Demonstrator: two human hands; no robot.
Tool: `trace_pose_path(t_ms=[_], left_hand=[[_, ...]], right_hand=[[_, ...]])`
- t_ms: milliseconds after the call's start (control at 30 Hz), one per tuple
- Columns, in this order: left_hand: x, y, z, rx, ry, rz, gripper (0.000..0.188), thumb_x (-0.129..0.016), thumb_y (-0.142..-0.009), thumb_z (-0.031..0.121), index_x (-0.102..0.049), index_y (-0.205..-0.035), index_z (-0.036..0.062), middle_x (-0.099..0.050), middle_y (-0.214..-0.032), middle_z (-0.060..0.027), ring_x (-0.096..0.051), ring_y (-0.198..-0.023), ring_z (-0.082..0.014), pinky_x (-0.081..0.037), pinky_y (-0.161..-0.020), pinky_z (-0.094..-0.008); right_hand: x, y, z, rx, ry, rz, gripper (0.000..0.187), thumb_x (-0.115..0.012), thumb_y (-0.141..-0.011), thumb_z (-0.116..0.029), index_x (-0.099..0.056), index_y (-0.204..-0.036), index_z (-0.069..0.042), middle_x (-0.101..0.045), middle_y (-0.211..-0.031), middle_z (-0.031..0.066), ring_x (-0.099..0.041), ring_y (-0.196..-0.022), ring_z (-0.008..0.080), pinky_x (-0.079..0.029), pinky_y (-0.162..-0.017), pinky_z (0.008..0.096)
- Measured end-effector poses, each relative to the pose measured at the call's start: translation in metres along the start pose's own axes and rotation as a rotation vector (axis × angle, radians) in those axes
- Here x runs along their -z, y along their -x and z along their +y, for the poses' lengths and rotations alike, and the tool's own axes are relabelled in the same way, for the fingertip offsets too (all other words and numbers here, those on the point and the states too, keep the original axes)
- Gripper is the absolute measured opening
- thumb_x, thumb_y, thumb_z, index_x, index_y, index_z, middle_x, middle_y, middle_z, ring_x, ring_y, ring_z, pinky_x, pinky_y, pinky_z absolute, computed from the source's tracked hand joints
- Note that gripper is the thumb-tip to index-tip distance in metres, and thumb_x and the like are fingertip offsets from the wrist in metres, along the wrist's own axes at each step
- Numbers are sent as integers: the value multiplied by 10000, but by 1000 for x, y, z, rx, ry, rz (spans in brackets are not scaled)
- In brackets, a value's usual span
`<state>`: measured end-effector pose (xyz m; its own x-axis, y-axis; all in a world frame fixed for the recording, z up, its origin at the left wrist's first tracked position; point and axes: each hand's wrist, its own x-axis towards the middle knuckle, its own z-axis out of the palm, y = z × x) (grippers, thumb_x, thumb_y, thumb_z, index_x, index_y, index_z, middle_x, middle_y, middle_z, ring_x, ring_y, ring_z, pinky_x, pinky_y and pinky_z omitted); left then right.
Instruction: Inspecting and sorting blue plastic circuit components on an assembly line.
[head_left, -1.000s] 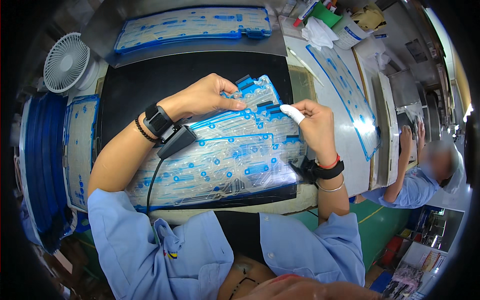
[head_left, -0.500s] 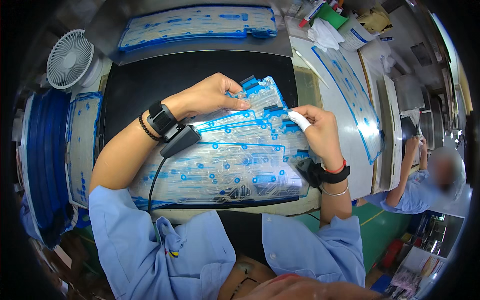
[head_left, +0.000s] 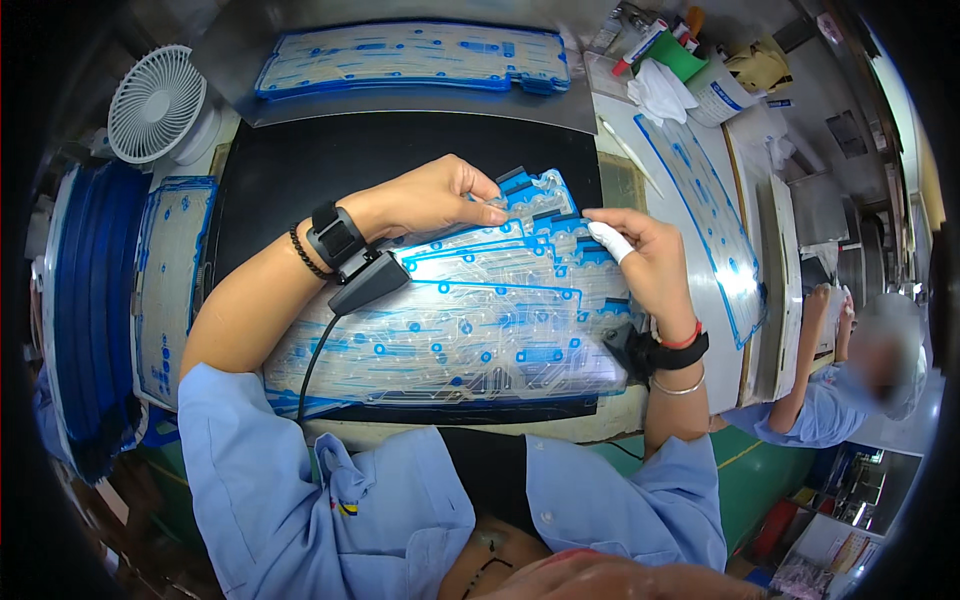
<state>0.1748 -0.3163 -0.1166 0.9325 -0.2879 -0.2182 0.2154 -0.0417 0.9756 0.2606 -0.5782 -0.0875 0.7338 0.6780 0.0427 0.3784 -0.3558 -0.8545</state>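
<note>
Clear flexible circuit sheets (head_left: 460, 325) with blue printed lines and dots lie on the black mat in front of me, partly overlapping. My left hand (head_left: 440, 195) pinches thumb against fingers at the far edge of the sheets, beside a blue tail with a dark strip (head_left: 511, 175). At the right edge, next to another dark strip, my right hand (head_left: 655, 262) grips the sheet between thumb and finger. A white cover (head_left: 611, 240) is on that hand's thumb. The sheet's far right corner is slightly raised. My fingers hide the exact pinch points.
Behind the black mat (head_left: 300, 160), more blue-marked sheets (head_left: 420, 60) rest on a metal tray. Other sheets lie at left (head_left: 170, 290) and right (head_left: 705, 220). A white fan (head_left: 155, 105), a white pen-like tool (head_left: 632, 155) and a white tub (head_left: 718, 92) stand around. A co-worker (head_left: 830, 370) sits at right.
The view has shifted slightly, so the bench appears a little to the right and lower. Both hands keep their holds on the sheets, with hardly any movement.
</note>
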Motion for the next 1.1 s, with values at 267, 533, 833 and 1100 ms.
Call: trace_pose_path(t_ms=[267,533,833,1100], left_hand=[[-2,-2,-5,12,-73,65,236,-719,-830,206,-723,-945,-1,-714,-812,-100,-643,-672,-106,-484,-632,-214],[-2,0,4,61,-20,35,281,-749,-798,270,-730,-929,23,-710,-778,-104,-638,-637,-106,-451,-583,-192],[-3,0,6,40,-99,54,263,-723,-824,291,-730,-902,40,-696,-732,-71,-604,-596,-88,-430,-573,-204],[-41,17,29,-62,-508,-417,329,-513,-969,318,-595,-911,4,-594,-748,-101,-544,-689,-178,-437,-631,-341]], right_hand=[[-17,-35,-5,-12,81,-37,185,-712,-827,-154,-694,-922,4,-680,-755,54,-604,-663,82,-461,-591,222],[-11,-31,1,14,17,-76,172,-683,-845,-124,-687,-949,13,-685,-778,78,-620,-692,94,-478,-619,227],[-14,-43,1,29,0,-95,183,-701,-836,-137,-683,-948,6,-687,-794,50,-617,-692,80,-479,-627,211],[13,-44,10,-109,-65,-177,193,-620,-905,-189,-691,-947,-14,-664,-757,40,-613,-661,78,-481,-582,202]])
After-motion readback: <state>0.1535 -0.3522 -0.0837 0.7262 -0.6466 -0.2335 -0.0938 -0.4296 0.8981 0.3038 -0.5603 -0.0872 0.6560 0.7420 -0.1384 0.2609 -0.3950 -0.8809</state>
